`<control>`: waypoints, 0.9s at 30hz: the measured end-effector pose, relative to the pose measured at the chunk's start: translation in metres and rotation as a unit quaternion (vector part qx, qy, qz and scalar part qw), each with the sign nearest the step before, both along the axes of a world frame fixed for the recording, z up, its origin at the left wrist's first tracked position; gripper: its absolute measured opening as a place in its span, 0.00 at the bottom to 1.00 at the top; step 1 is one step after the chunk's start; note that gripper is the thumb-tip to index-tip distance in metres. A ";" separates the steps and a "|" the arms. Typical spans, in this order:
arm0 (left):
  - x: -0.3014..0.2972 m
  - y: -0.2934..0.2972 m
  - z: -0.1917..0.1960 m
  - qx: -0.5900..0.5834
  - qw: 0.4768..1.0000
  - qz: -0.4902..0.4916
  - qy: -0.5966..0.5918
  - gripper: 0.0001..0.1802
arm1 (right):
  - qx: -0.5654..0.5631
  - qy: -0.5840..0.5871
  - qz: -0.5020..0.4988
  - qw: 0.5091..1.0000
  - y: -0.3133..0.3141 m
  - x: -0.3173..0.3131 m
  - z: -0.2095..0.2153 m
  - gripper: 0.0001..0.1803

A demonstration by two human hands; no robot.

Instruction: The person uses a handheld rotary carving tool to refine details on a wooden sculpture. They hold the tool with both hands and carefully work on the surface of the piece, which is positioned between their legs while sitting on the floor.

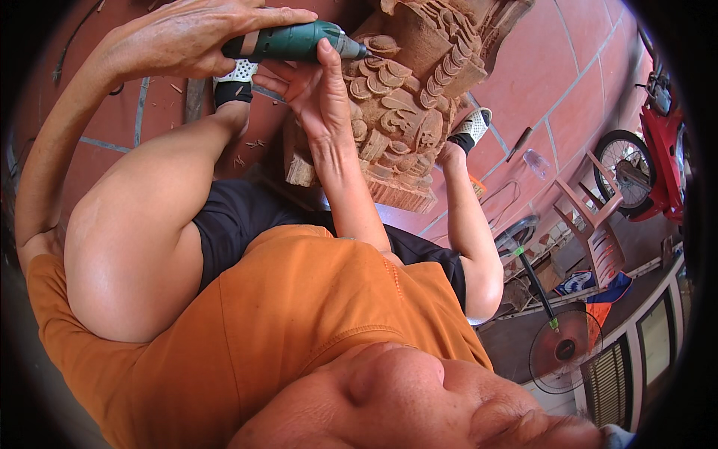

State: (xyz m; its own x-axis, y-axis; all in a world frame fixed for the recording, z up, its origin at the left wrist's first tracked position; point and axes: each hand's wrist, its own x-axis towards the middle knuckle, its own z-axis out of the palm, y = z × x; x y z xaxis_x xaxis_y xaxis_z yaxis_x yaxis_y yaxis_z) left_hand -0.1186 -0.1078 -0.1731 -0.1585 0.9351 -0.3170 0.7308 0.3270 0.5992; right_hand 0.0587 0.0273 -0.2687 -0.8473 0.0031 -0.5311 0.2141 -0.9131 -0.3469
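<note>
A green handheld rotary tool (288,43) lies level across the top of the view, its dark narrow nose against a carved wooden block (404,105). Wrapped around its rear body is my left hand (187,34), with one finger stretched along the top. My right hand (318,93) supports the tool from below near the nose; its thumb presses the front of the body and its other fingers spread partly beneath. Scale-like shapes and curled relief cover the brown block, which stands between my feet. The bit's very tip is too small to make out.
Wood chips (256,143) lie on the red tiled floor (538,82). Rightward are a dark-handled tool (519,144), a clear plastic cup (535,163), a standing fan (565,349), a pink plastic chair (603,251) and a red motorbike (662,168). My slippered feet flank the block.
</note>
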 end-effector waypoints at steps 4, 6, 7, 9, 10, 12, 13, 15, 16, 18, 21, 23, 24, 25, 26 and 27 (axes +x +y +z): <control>-0.001 -0.002 0.000 -0.003 1.000 0.002 -0.011 0.50 | 0.009 -0.002 -0.002 1.000 -0.001 0.000 0.003 0.37; -0.001 -0.003 -0.003 0.004 1.000 0.002 -0.009 0.50 | 0.009 -0.003 -0.002 1.000 0.000 0.000 0.004 0.36; -0.001 -0.004 -0.004 0.009 1.000 0.003 -0.009 0.50 | 0.008 -0.002 -0.002 1.000 -0.001 0.000 0.003 0.36; -0.001 -0.005 -0.006 0.014 1.000 0.005 -0.007 0.51 | 0.005 -0.001 -0.002 1.000 0.000 0.000 0.003 0.35; -0.001 -0.005 -0.007 0.014 1.000 0.007 -0.005 0.51 | 0.003 0.000 -0.002 1.000 0.000 0.001 0.002 0.35; -0.001 -0.004 -0.004 0.002 1.000 0.008 -0.003 0.52 | -0.002 0.001 0.000 1.000 0.000 0.001 0.003 0.35; -0.001 -0.003 0.001 -0.010 1.000 0.009 -0.003 0.52 | -0.006 0.002 0.002 1.000 0.000 0.001 0.003 0.34; -0.001 -0.003 0.003 -0.017 1.000 0.009 -0.002 0.53 | -0.010 0.004 0.004 1.000 0.000 0.001 0.003 0.34; -0.001 -0.005 0.002 -0.013 1.000 0.010 -0.002 0.53 | -0.012 0.005 0.003 1.000 0.000 0.001 0.003 0.33; -0.001 -0.006 0.001 -0.012 1.000 0.011 -0.007 0.53 | -0.018 0.007 0.003 1.000 0.000 0.001 0.003 0.32; -0.002 -0.004 0.002 -0.017 1.000 0.012 -0.015 0.53 | -0.023 0.010 0.004 1.000 0.001 0.002 0.002 0.32; -0.003 -0.004 0.002 -0.010 1.000 0.010 -0.016 0.53 | -0.021 0.012 0.003 1.000 0.000 0.002 0.003 0.32; -0.003 -0.004 0.002 -0.009 1.000 0.011 -0.019 0.53 | -0.020 0.011 0.003 1.000 0.000 0.002 0.003 0.32; -0.003 -0.004 0.002 -0.009 1.000 0.012 -0.023 0.53 | -0.018 0.011 0.004 1.000 0.000 0.002 0.003 0.31; -0.002 -0.004 0.002 -0.008 1.000 0.014 -0.027 0.53 | -0.016 0.010 0.005 1.000 0.000 0.002 0.003 0.31; -0.002 -0.005 0.000 -0.004 0.999 0.015 -0.028 0.53 | -0.017 0.010 0.005 1.000 0.001 0.002 0.003 0.31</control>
State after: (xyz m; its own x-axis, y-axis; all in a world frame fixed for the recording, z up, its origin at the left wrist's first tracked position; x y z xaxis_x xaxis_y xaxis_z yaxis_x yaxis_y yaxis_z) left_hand -0.1208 -0.1125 -0.1730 -0.1679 0.9275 -0.3341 0.6862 0.3533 0.6358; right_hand 0.0611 0.0279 -0.2658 -0.8574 -0.0240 -0.5140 0.2174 -0.9222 -0.3197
